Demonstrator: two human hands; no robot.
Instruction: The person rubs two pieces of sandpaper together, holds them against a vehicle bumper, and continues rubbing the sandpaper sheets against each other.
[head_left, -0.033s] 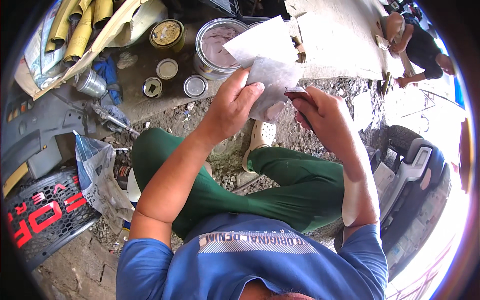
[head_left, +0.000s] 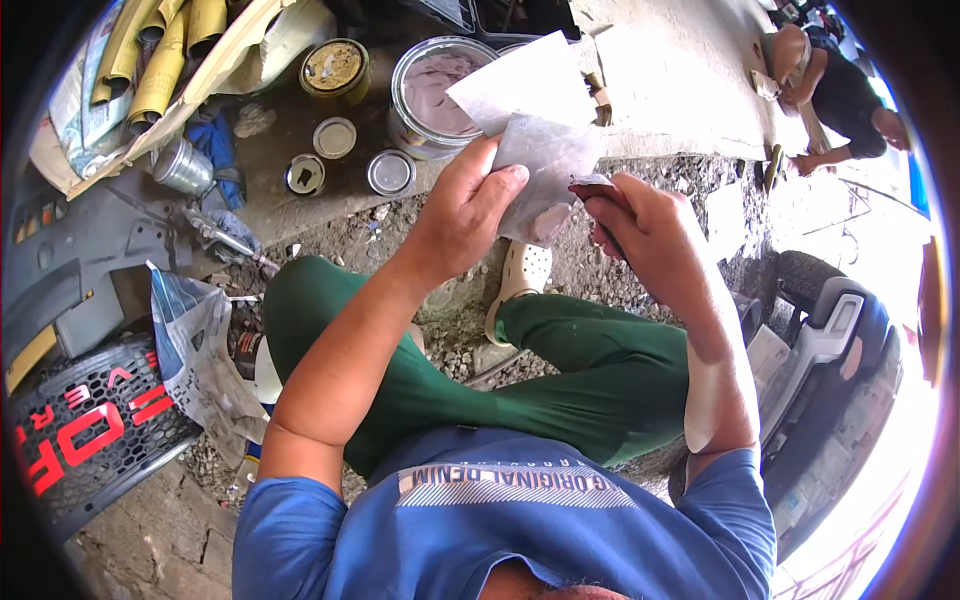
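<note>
The left hand (head_left: 470, 210) pinches a grey, smeared sheet of paper (head_left: 545, 165) between thumb and curled fingers, up in front of the chest, over the knees. The right hand (head_left: 640, 225) is closed around a small dark flat tool (head_left: 592, 186) whose tip touches the sheet's edge. The sheet looks limp, so I reckon a hard stroke could tear it or drop paste onto the green trousers (head_left: 560, 370). Beyond stands an open round can of pinkish filler (head_left: 435, 90), a smaller yellow-rimmed tin (head_left: 335, 68), three small round lids (head_left: 345, 160), and at left a black grille with red lettering (head_left: 90, 430).
</note>
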